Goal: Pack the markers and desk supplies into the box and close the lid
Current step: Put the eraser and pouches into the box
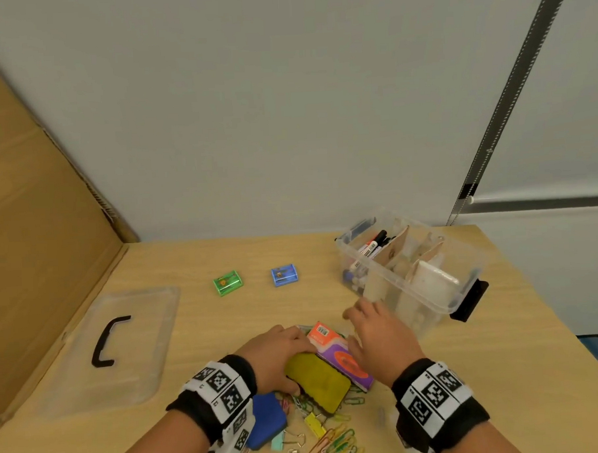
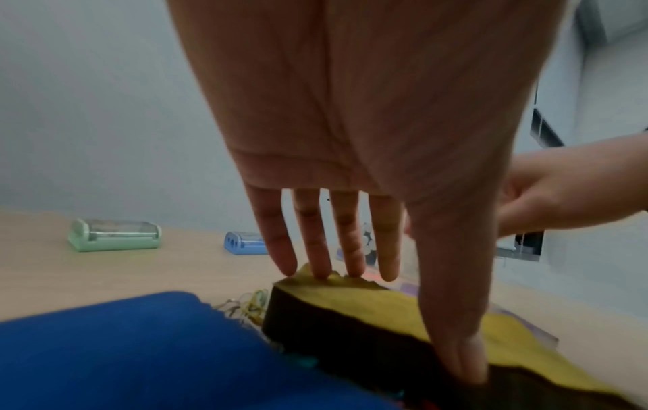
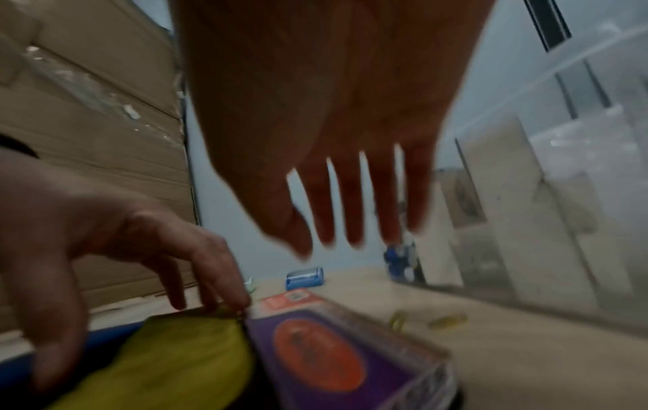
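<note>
Near edge: we note paper clips [image 1: 334, 438], blue eraser [image 1: 265, 419] unpacked. Left hand [image 1: 279, 359] grasps yellow eraser [image 1: 320, 384]; right hand [image 1: 378, 339] spread, empty, above purple pack [image 1: 344, 359]. Beyond: sharpeners [image 1: 284, 275] loose, markers [image 1: 372, 247] inside box [image 1: 463, 250], lid [image 1: 142, 353] off.

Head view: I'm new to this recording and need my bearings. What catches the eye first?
The two hands meeting at the table's near edge: the left hand grips a yellow eraser, the right hand hovers open above a purple and orange box. Coloured paper clips lie scattered below; the clear storage box stands at right, its lid off at left.
</note>
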Demonstrator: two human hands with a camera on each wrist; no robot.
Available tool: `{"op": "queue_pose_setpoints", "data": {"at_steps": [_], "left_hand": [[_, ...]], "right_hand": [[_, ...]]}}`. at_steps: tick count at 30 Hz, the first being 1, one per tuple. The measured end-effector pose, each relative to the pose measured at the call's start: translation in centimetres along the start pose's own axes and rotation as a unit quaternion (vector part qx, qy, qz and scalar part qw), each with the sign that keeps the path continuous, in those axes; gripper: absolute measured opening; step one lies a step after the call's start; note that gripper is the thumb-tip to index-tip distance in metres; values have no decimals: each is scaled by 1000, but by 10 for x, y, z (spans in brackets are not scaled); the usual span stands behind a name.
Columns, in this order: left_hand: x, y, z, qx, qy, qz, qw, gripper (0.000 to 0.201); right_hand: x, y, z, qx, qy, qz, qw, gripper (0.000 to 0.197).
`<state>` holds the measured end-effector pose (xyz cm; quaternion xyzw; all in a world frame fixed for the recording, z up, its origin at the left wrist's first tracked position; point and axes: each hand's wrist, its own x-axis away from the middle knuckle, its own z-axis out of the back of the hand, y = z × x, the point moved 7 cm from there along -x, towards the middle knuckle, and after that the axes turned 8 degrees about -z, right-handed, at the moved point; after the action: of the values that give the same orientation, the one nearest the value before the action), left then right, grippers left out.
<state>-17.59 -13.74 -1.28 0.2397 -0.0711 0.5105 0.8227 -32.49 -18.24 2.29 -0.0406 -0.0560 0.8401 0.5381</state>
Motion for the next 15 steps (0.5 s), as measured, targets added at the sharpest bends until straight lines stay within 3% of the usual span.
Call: {"op": "queue_pose_setpoints", "data": {"at_steps": [2,4,8,13,15], "left_hand": [[-2,0,-1,-25,-6,-3,1000,71],[-3,0,0,-35,-1,-5,999,66],[-4,0,3,-60,-3,-9,998,62],[-1,1,6,-104,12,-22,994,53],[0,0,6,-127,12,-24,992,51]], "right_hand": [[7,7,-30,-5,-137,-28,990,45],[15,11,-47,-14,-223,-54,973,52],[17,8,-51,-17,-221,-79,972,53],[22,-1,-66,7,-249,-107,962,90],[21,-3,-68,8,-223,-122,967,88]]}}
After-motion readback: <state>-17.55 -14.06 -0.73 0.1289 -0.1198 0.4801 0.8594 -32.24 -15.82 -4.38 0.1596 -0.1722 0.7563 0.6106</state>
